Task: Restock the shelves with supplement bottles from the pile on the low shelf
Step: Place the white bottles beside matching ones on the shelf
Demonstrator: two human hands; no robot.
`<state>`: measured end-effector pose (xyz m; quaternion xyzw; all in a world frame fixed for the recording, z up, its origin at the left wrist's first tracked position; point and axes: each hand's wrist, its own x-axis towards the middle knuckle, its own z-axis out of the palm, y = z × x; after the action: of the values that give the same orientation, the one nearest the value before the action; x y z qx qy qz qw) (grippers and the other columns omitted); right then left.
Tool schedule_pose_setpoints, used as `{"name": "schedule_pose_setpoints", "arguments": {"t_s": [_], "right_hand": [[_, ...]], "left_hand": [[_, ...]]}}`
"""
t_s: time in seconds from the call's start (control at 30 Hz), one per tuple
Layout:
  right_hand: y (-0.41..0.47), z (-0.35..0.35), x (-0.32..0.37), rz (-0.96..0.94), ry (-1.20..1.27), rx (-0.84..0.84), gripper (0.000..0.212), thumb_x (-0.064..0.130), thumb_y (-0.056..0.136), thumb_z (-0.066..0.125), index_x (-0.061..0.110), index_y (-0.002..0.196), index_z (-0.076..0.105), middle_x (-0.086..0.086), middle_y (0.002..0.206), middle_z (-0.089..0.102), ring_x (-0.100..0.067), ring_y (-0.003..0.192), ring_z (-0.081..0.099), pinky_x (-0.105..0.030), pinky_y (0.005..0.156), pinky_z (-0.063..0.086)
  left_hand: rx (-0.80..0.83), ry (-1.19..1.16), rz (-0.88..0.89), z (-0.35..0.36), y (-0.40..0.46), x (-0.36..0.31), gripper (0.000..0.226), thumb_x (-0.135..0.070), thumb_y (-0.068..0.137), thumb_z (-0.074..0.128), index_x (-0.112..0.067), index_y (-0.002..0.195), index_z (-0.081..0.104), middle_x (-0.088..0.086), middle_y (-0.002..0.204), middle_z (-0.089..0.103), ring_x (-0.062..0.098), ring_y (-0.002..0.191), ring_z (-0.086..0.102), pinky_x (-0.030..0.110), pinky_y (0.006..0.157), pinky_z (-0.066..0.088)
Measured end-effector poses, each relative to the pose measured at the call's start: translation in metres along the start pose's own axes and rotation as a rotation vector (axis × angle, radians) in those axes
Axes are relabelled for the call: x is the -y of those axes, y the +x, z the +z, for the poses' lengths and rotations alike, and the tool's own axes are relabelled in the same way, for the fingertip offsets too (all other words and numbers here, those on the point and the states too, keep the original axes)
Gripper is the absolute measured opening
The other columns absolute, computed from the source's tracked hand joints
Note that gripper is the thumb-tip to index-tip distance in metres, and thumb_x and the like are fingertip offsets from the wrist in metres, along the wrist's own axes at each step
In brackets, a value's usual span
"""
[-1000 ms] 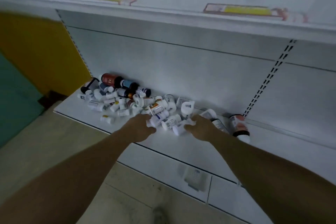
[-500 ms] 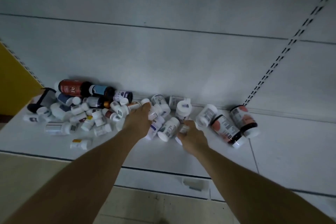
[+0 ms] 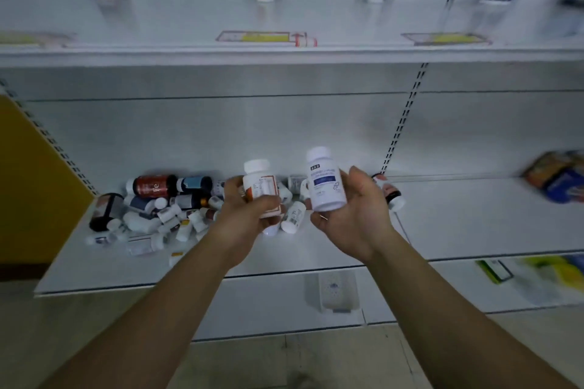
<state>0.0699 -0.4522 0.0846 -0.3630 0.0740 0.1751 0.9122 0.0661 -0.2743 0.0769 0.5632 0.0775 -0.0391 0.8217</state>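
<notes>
Above pile, hands grasping one upright bottle each: left, right, caps up

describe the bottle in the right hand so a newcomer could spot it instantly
Start at the low shelf with the pile of bottles at its left. Above its front edge two hands each hold a bottle upright. The right hand holds the white bottle with the blue label band; the other bottle's label is orange-edged.
</notes>
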Motion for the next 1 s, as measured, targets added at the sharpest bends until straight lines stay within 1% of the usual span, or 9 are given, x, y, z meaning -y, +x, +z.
{"name": "schedule_pose_setpoints", "arguments": {"t_s": [0.07, 0.2, 0.33, 0.47, 0.63, 0.77, 0.83, 0.9, 1.0], "right_hand": [[-0.028, 0.023, -0.001, -0.108, -0.118, 0.012, 0.057, 0.039, 0.073, 0.059, 0.012, 0.123, 0.053, -0.013, 0.099, 0.063, -0.024, 0.078, 0.061, -0.035, 0.073, 0.045], [-0.073, 0.058, 0.01, -0.273, -0.309, 0.054, 0.054, 0.03, 0.073, 0.063, 0.024, 0.125, 0.051, -0.007, 0.105, 0.065, -0.027, 0.089, 0.063, -0.04, 0.075, 0.054], [-0.102, 0.089, 0.032, -0.395, -0.398, 0.081, 0.026, 0.015, 0.093, 0.047, 0.025, 0.116, 0.055, 0.0, 0.093, 0.071, -0.022, 0.082, 0.067, -0.035, 0.066, 0.056], [-0.121, 0.117, 0.059, -0.438, -0.326, 0.117, 0.023, 0.015, 0.095, 0.039, 0.015, 0.109, 0.057, -0.008, 0.092, 0.068, -0.025, 0.084, 0.062, -0.034, 0.061, 0.053], [-0.142, 0.134, 0.097, -0.476, -0.283, 0.194, 0.031, 0.023, 0.093, 0.036, 0.012, 0.116, 0.054, -0.016, 0.095, 0.061, -0.026, 0.073, 0.061, -0.032, 0.057, 0.052], [-0.161, 0.121, 0.13, -0.541, -0.317, 0.111, 0.032, 0.037, 0.084, 0.05, 0.014, 0.104, 0.058, -0.01, 0.088, 0.066, -0.02, 0.072, 0.062, -0.031, 0.058, 0.051], [-0.172, 0.107, 0.148, -0.602, -0.342, 0.05, 0.024, 0.036, 0.089, 0.049, 0.018, 0.1, 0.06, -0.004, 0.084, 0.07, -0.017, 0.073, 0.064, -0.032, 0.062, 0.051], [-0.185, 0.088, 0.167, -0.664, -0.357, -0.013, 0.017, 0.03, 0.095, 0.046, 0.023, 0.099, 0.061, 0.0, 0.086, 0.071, -0.015, 0.077, 0.066, -0.033, 0.065, 0.053], [-0.214, 0.052, 0.2, -0.748, -0.404, -0.13, 0.015, 0.027, 0.096, 0.046, 0.026, 0.098, 0.06, 0.003, 0.084, 0.072, -0.013, 0.075, 0.068, -0.032, 0.059, 0.054]], "left_hand": [[0.083, -0.1, -0.036, 0.002, -0.028, -0.024, 0.03, -0.003, 0.09, 0.048, -0.013, 0.119, 0.044, 0.012, 0.095, 0.064, 0.024, 0.077, 0.066, 0.033, 0.059, 0.055], [0.263, -0.166, -0.059, 0.006, -0.073, -0.071, 0.032, -0.007, 0.094, 0.032, -0.012, 0.116, 0.056, 0.012, 0.097, 0.068, 0.022, 0.084, 0.067, 0.033, 0.066, 0.056], [0.391, -0.063, 0.094, 0.015, -0.108, -0.115, 0.04, -0.011, 0.081, 0.053, -0.019, 0.12, 0.056, 0.009, 0.109, 0.068, 0.029, 0.101, 0.065, 0.038, 0.075, 0.057], [0.443, -0.039, 0.27, 0.035, -0.134, -0.149, 0.058, -0.008, 0.071, 0.068, -0.023, 0.125, 0.052, 0.01, 0.115, 0.063, 0.032, 0.098, 0.066, 0.039, 0.074, 0.056], [0.434, -0.035, 0.396, 0.071, -0.153, -0.172, 0.059, -0.01, 0.069, 0.072, -0.033, 0.12, 0.053, 0.001, 0.099, 0.068, 0.021, 0.085, 0.067, 0.034, 0.07, 0.055], [0.528, -0.099, 0.319, 0.107, -0.147, -0.175, 0.058, 0.002, 0.074, 0.046, -0.029, 0.122, 0.054, 0.009, 0.096, 0.066, 0.023, 0.082, 0.063, 0.039, 0.071, 0.057], [0.571, -0.064, 0.31, 0.13, -0.142, -0.169, 0.06, 0.011, 0.081, 0.038, -0.029, 0.122, 0.053, 0.009, 0.097, 0.066, 0.024, 0.084, 0.062, 0.04, 0.073, 0.057], [0.626, -0.022, 0.298, 0.159, -0.139, -0.159, 0.058, 0.013, 0.084, 0.04, -0.031, 0.12, 0.054, 0.008, 0.097, 0.068, 0.023, 0.086, 0.064, 0.042, 0.078, 0.057], [0.676, 0.044, 0.281, 0.211, -0.14, -0.139, 0.058, 0.014, 0.083, 0.046, -0.031, 0.119, 0.054, 0.005, 0.096, 0.068, 0.022, 0.087, 0.065, 0.042, 0.079, 0.056]]}}
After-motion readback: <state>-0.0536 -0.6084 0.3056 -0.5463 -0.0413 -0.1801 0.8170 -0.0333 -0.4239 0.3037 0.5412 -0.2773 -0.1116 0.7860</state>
